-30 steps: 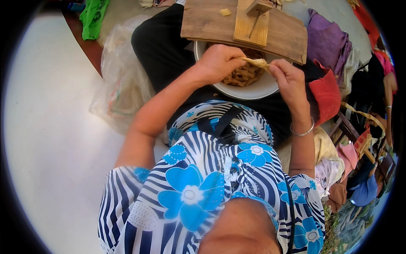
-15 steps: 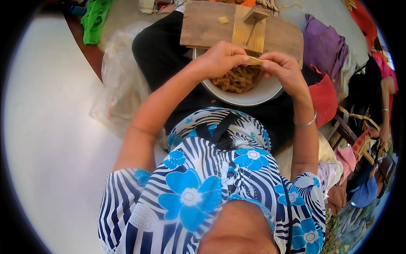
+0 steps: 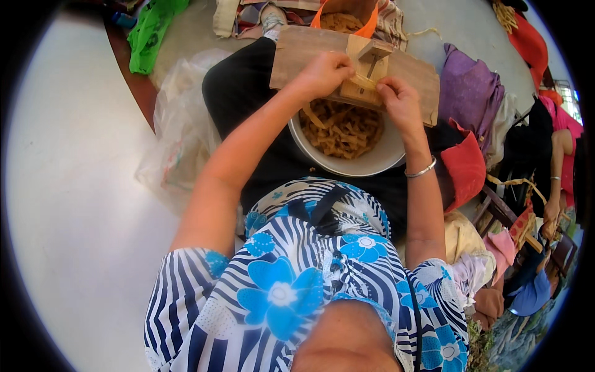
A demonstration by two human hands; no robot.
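Observation:
Between my two hands a short pale-yellow strip [image 3: 364, 81] is stretched, of a material I cannot make out. My left hand [image 3: 326, 75] pinches its left end, and my right hand [image 3: 400, 102] grips the right end between thumb and fingers. The strip lies across a lighter wooden piece fixed on a brown wooden board [image 3: 299, 48]. Just beyond it, a raised wooden block [image 3: 376, 48] with a thin dark rod or blade stands on that piece. Below the board sits a white metal basin [image 3: 348, 168], holding many curled tan strips [image 3: 347, 133].
An orange container [image 3: 370, 25] with similar strips stands beyond the board. Purple cloth [image 3: 474, 80] and red cloth [image 3: 466, 170] lie at the right. A clear plastic bag [image 3: 180, 130] is on the left. Another person's arm [image 3: 558, 167] shows at the far right.
Both hands have moved from over the basin's far edge onto the board, still holding the strip. More of the basin and the orange container now shows.

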